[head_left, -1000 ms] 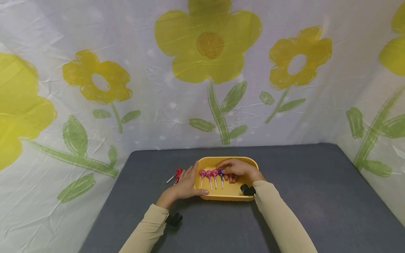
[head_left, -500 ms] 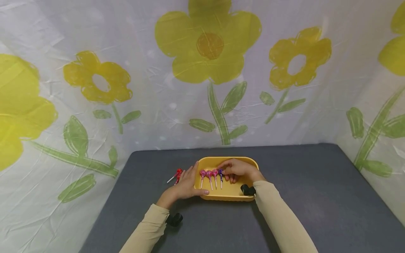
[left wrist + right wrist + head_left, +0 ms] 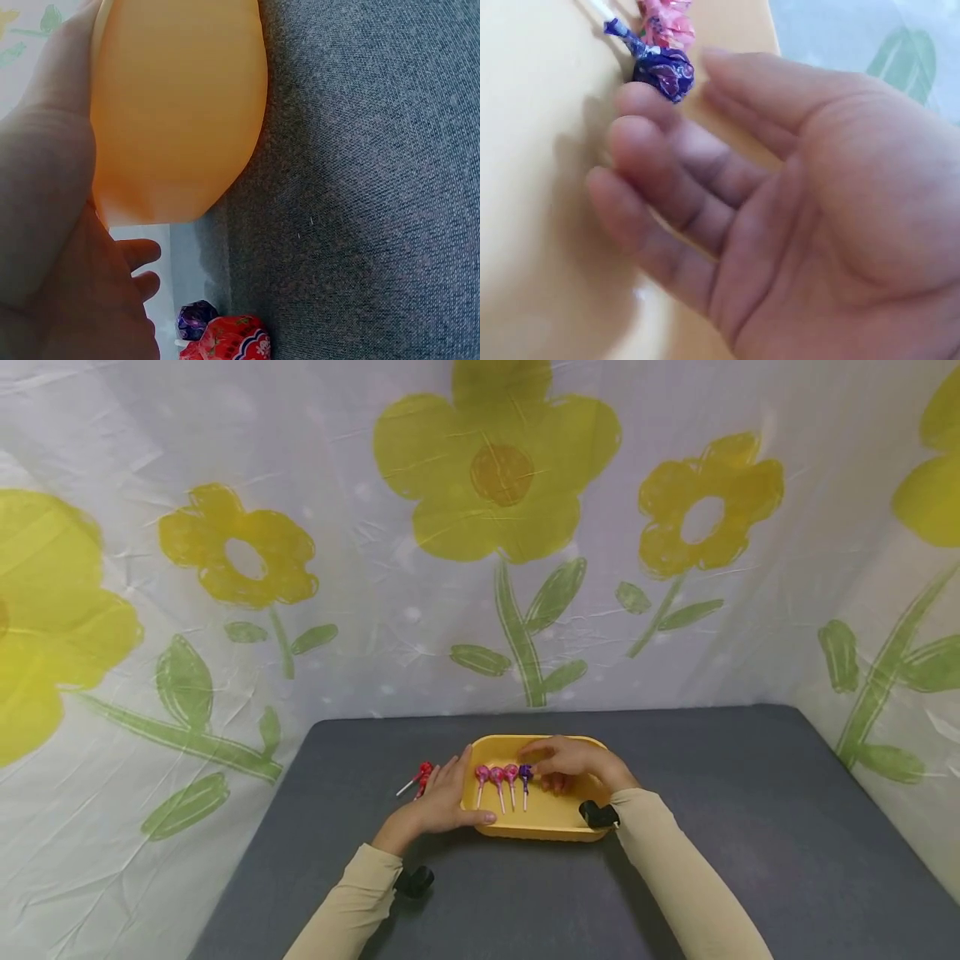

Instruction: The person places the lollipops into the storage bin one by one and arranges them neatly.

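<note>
A yellow tray (image 3: 555, 810) lies on the dark table. In it, three pink lollipops (image 3: 497, 774) and a purple lollipop (image 3: 526, 772) stand in a row, sticks toward the person. My left hand (image 3: 437, 802) rests along the tray's left end, fingers extended and thumb over the near rim. Inside the tray, my right hand (image 3: 573, 762) hovers just right of the purple lollipop, holding nothing. The right wrist view shows its loosely bent fingers (image 3: 667, 180) beside the purple wrapper (image 3: 664, 75), with the thumb apart from it.
Red lollipops (image 3: 424, 770) lie on the table left of the tray, partly hidden by the left hand. The left wrist view shows another purple lollipop (image 3: 196, 319) beside red wrappers (image 3: 240, 337). A flower-printed cloth (image 3: 405, 635) hangs behind the table.
My right hand has let go of the purple lollipop and drawn slightly to the right. The left hand stays at the tray's end.
</note>
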A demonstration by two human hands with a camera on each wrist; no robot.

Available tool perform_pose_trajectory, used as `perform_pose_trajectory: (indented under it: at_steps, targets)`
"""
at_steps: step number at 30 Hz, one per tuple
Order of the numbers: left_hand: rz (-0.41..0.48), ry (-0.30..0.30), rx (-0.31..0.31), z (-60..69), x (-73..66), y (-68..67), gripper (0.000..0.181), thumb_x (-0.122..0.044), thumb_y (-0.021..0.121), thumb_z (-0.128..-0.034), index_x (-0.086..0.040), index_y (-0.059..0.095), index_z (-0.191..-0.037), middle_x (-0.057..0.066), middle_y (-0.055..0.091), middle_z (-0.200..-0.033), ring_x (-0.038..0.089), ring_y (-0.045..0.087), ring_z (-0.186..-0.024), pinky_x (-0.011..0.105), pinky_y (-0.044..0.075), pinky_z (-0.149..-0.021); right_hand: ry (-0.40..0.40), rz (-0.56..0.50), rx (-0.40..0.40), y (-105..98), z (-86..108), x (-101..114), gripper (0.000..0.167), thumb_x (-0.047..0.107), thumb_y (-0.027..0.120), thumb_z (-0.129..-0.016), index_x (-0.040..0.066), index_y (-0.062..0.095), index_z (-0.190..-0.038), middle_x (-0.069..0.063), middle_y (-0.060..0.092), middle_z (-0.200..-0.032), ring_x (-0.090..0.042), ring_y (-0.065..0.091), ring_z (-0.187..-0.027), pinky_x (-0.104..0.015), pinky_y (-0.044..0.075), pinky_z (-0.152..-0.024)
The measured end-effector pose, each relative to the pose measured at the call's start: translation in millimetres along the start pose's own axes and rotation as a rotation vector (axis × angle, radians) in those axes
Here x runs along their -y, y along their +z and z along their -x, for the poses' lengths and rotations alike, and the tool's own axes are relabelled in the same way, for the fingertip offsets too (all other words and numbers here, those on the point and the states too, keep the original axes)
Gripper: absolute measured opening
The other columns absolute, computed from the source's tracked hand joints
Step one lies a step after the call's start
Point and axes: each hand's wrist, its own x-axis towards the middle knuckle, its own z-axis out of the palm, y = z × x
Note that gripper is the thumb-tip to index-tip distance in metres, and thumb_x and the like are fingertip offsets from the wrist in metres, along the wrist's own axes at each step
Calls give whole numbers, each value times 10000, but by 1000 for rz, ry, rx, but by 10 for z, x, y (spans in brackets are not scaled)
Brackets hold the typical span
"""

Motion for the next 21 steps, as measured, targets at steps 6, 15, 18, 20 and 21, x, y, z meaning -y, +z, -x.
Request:
perform_pose_trajectory:
  at_steps: [6,15,18,20,21]
  targets:
    - [-7,-3,-5,3,-2,2,1262,-661,724,-769,-52,-13,-1593,193,171,-1654,388,147,-1540,602,48,-1240,-61,93,-50,-194,293,134,486,198,568,-1006,97,471,-1470,-245,695,-1019,-416,665,-840,-481,558,-732]
    - [10,-8,0,14,7,-1,1265,-657,728,-768,-55,-20,-1593,200,178,-1649,400,139,-1539,602,39,-1240,-162,250,-331,-219,810,122,779,488,700,-886,199,376,-1532,-152,406,-1518,-380,396,-1398,-628,378,-1090]
    - [12,-7,-2,8,6,0,1264,-657,727,-768,-57,-20,-1593,198,173,-1651,401,134,-1540,604,38,-1239,-178,297,-389,-166,948,17,857,495,732,-854,219,324,-1555,-163,299,-1584,-429,265,-1452,-701,318,-1078]
    - [11,-5,-4,5,7,7,1264,-658,726,-769,-55,-18,-1593,198,173,-1651,402,136,-1539,606,43,-1238,-196,335,-422,-119,1029,-72,903,484,755,-836,206,300,-1565,-175,257,-1605,-455,225,-1452,-724,310,-1057]
    - [9,-6,-4,5,5,9,1263,-659,725,-770,-55,-19,-1593,199,175,-1650,402,136,-1539,605,44,-1238,-207,346,-436,-93,1062,-120,923,469,769,-827,187,293,-1566,-183,243,-1608,-464,218,-1450,-730,309,-1053]
